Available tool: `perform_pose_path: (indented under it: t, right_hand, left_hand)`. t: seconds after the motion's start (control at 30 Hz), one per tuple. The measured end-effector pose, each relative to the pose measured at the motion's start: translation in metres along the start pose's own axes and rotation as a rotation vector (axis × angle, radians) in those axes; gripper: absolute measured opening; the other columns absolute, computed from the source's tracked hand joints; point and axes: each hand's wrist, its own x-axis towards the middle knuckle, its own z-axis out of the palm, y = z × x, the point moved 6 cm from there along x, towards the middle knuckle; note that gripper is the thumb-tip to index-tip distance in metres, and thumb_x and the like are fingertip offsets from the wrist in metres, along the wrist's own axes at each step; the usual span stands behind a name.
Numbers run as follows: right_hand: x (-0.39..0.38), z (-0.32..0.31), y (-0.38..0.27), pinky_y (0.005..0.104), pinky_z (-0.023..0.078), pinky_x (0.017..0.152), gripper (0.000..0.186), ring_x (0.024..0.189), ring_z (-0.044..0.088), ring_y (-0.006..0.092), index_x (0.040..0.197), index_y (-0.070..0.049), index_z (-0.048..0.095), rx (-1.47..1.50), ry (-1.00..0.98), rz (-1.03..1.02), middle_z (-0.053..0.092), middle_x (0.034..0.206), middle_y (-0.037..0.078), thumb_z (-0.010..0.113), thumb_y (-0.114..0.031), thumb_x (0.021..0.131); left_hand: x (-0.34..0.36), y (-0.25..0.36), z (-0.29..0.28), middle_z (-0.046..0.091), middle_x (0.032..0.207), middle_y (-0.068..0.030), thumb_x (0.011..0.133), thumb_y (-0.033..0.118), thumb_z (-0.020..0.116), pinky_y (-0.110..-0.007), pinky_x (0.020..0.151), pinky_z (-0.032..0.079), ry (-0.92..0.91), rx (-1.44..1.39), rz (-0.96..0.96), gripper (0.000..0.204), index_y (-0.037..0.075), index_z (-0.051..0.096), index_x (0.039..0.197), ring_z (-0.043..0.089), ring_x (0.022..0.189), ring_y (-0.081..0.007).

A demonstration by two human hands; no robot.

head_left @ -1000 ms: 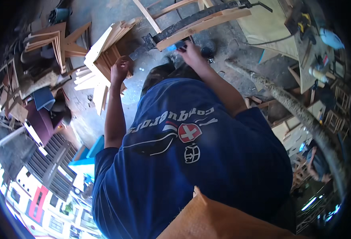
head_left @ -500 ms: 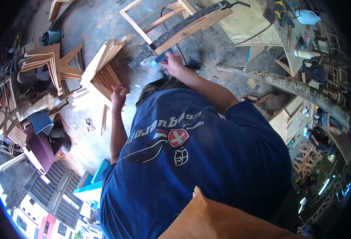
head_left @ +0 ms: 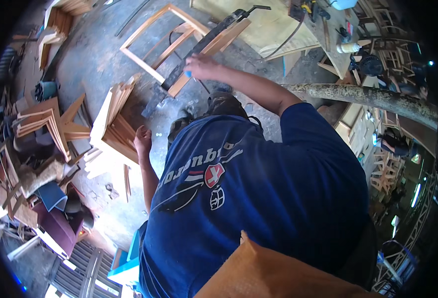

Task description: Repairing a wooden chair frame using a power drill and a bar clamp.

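My right hand (head_left: 201, 67) is closed over the near part of a wooden board (head_left: 224, 42), with a small blue object (head_left: 188, 74) showing under its fingers. I cannot make out what kind of thing that is. The board lies along a long dark metal bar (head_left: 199, 48), which resembles a bar clamp. Past the bar is a light wooden frame (head_left: 142, 62). My left hand (head_left: 143, 140) hangs with loosely bent fingers and nothing visible in it. Next to it stands a stack of cut wooden pieces (head_left: 110, 116).
More angled wooden parts (head_left: 55, 124) and a dark bucket (head_left: 46, 91) are at the left. A plywood sheet (head_left: 254, 30) lies at the far side. A thick mottled pole (head_left: 358, 93) juts in from the right. Purple upholstery (head_left: 55, 228) sits lower left.
My right hand has moved from the near end of the bar farther up over the board, the blue object with it. My left hand stays beside the wood stack. The view has shifted.
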Motion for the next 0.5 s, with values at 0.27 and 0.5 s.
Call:
perform_pose_path:
  t: [0.27, 0.5]
  right_hand:
    - [0.019, -0.039, 0.081, 0.0467, 0.052, 0.073, 0.021, 0.088, 0.067, 0.0312, 0.083, -0.011, 0.073, 0.122, -0.162, 0.044, 0.069, 0.085, 0.012, 0.065, -0.020, 0.066]
    - [-0.027, -0.050, 0.284, 0.0451, 0.053, 0.067, 0.022, 0.081, 0.066, 0.0342, 0.077, -0.008, 0.072, 0.216, -0.159, 0.278, 0.068, 0.086, 0.016, 0.066, -0.020, 0.060]
  left_hand:
    - [0.096, 0.175, 0.013, 0.071, 0.093, -0.0140, 0.086, 0.020, 0.065, -0.033, 0.074, 0.055, 0.073, -0.185, 0.311, 0.038, 0.004, 0.059, 0.120, 0.069, 0.083, -0.0214]
    - [0.223, 0.299, 0.150, 0.070, 0.100, -0.0151, 0.092, 0.033, 0.061, -0.035, 0.080, 0.053, -0.263, -0.101, 0.292, 0.040, 0.002, 0.061, 0.117, 0.068, 0.093, -0.0248]
